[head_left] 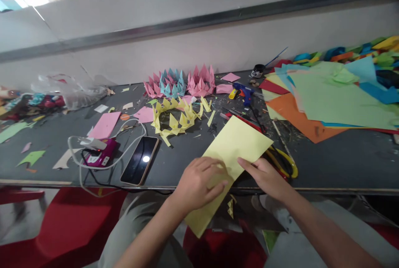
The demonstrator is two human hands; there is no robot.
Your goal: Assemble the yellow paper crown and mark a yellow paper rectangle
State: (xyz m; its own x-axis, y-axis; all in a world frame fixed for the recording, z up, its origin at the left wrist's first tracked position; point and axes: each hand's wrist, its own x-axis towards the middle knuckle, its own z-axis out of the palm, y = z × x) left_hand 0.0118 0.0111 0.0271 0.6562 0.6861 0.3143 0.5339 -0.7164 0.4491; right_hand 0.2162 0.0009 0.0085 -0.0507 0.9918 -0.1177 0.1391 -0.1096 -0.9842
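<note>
A pale yellow sheet of paper [240, 137] slants over the table's front edge, its lower corner hanging past the edge above my lap. My right hand [264, 174] grips the sheet's right side, thumb on top and the other fingers hidden underneath. Across the sheet's left side lies my left hand [201, 183], fingers loosely bent and thumb apart, over the paper's upper face. Whether it presses the paper is hard to tell. Beyond the sheet stands a yellow paper crown [174, 122]. Yellow-handled scissors [291, 164] lie partly hidden beside my right hand.
Pink crowns [201, 83] and a blue crown [172, 85] stand near the wall. A blue glue gun [246, 93] lies right of them. Coloured sheets [343, 97] are piled at right. A phone [140, 161] and a purple power adapter [101, 153] with cables sit at left.
</note>
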